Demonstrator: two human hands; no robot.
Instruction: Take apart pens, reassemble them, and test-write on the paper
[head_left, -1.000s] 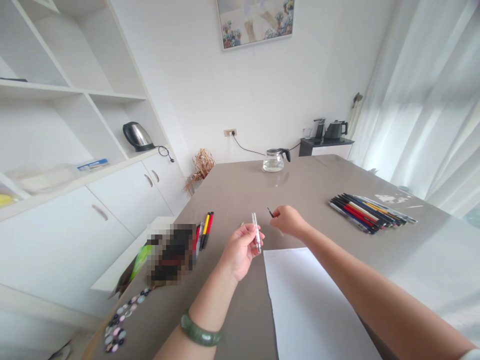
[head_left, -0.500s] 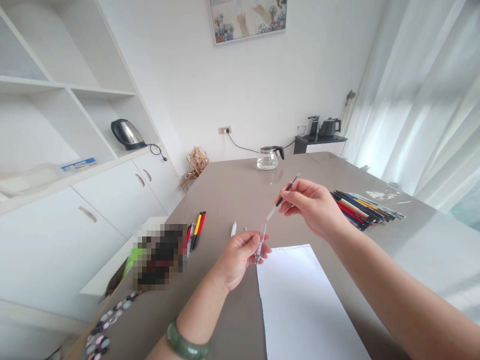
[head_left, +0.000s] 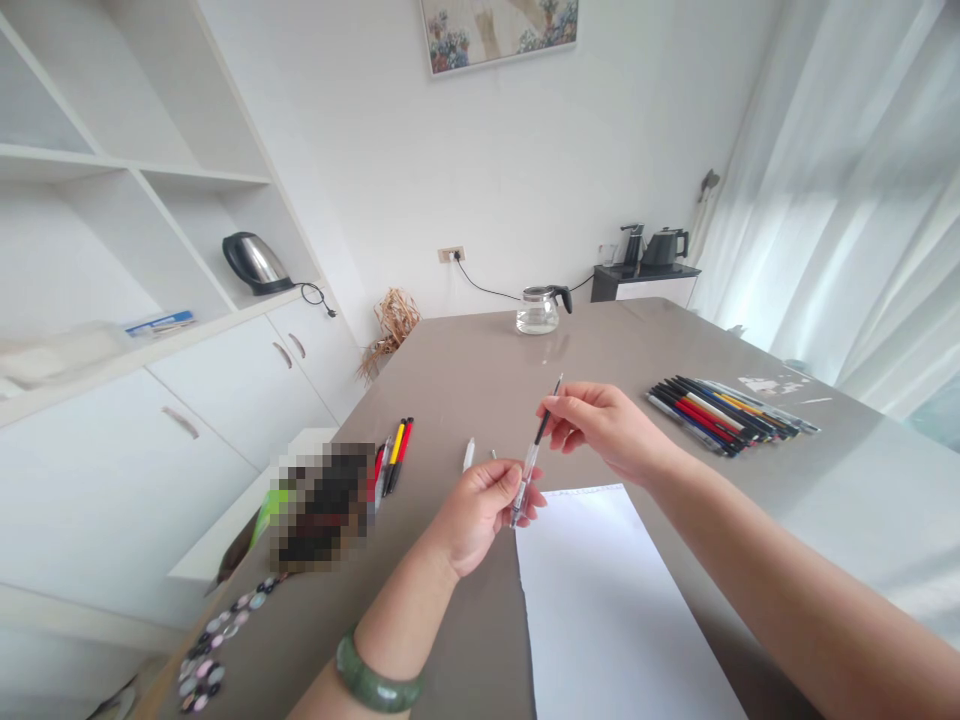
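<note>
My left hand (head_left: 480,510) pinches a clear pen barrel (head_left: 522,492) upright above the grey table (head_left: 465,370). My right hand (head_left: 600,425) pinches a thin black-and-clear refill (head_left: 546,418), whose lower end sits in the top of the barrel. A small white pen part (head_left: 469,453) and a tiny piece (head_left: 493,454) lie on the table just beyond my left hand. A white sheet of paper (head_left: 607,610) lies under and in front of my hands.
A row of several pens (head_left: 720,405) lies at the right. Three pens (head_left: 396,450) lie left beside a blurred patch. A bead string (head_left: 217,645) sits near the left edge, a glass kettle (head_left: 540,310) at the far end.
My right hand picked the refill up from the table, lifted it, then lowered it so its tip entered the barrel in my left hand. The camera view shifted slightly.
</note>
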